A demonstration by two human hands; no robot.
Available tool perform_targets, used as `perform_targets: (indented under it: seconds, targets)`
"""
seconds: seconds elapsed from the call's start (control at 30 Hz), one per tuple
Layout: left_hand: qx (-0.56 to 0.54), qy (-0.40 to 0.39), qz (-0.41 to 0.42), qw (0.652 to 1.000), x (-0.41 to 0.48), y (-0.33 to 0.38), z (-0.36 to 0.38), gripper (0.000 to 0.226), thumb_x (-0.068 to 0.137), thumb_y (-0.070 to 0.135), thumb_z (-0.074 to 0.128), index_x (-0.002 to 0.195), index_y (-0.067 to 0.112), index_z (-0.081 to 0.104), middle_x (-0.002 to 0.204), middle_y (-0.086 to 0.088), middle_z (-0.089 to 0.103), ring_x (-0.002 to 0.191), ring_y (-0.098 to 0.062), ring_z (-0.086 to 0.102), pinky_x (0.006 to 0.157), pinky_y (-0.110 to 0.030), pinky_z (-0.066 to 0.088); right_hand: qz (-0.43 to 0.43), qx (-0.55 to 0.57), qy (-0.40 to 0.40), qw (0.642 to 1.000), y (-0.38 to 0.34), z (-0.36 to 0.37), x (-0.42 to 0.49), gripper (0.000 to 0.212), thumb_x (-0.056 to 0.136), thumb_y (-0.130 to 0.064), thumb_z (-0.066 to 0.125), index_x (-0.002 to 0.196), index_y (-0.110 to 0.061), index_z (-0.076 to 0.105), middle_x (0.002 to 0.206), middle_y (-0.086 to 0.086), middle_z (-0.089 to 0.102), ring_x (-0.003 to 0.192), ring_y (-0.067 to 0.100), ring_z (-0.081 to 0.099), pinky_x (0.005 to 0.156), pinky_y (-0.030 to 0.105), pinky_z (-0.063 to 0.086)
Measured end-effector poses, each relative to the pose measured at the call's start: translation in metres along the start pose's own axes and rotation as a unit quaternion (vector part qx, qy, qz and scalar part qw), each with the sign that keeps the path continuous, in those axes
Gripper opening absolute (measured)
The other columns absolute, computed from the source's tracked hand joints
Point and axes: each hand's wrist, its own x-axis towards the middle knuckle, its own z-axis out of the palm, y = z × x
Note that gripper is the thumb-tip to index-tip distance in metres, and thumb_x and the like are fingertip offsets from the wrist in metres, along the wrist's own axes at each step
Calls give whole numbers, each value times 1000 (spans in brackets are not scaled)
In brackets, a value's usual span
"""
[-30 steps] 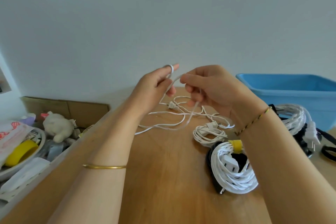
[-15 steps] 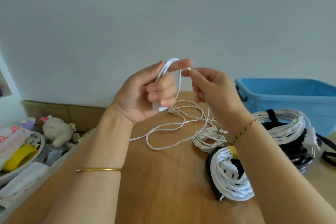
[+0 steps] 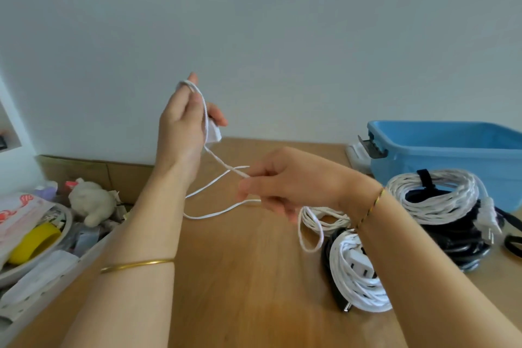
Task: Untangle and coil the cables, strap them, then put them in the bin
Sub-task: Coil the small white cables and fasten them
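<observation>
The right hand (image 3: pixel 291 181) has dropped from the left hand (image 3: pixel 180 124), fingers pinching the white cable (image 3: pixel 215 159) taut so the left's curled fingers can hold the next loop

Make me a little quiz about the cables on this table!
1. True or false: the left hand and the right hand both hold the thin white cable.
2. Which colour is the bin? A red, B blue, C green.
3. Fill in: the strap round the twisted white coil near the bin is ___.
Key: 1 true; 2 B; 3 black.
</observation>
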Motion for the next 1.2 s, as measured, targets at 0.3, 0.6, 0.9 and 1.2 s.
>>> perform_targets:
  seconds: [0.3,0.6,0.9,1.2]
  targets:
    - [130,-309,-87,938,-26,8,22,28,104,26,35,103,14,60,54,-1,55,52,-16,53,53,-22,43,-67,-50,391,917,11,-35,-5,14,89,-12,58,78,-10,67,56,-10,46,51,-1,44,50,12,32]
    - [-230,-469,-209,827,-25,25,15,40,93,20,34,123,4,56,45,7,38,38,-6,36,43,-21,40,-83,-19,475,876,25,-29,5,17,93,-21,55,89,-13,68,61,-11,51,54,1,43,55,17,34]
    - [-407,-209,-175,872,-12,26,18,29,99,16,38,123,5,50,59,6,51,54,-7,52,78,-44,58,0,97,147,984,28,11,24,34,98,-9,37,124,-20,57,60,2,48,37,8,34,38,22,35]
    - [-5,-62,18,998,-7,2,12,29,103,11,31,105,29,55,60,8,63,77,-10,58,79,-25,41,18,-23,-9,1000,3,-4,0,23,98,-21,47,102,-8,66,55,-1,55,41,12,49,55,23,45]
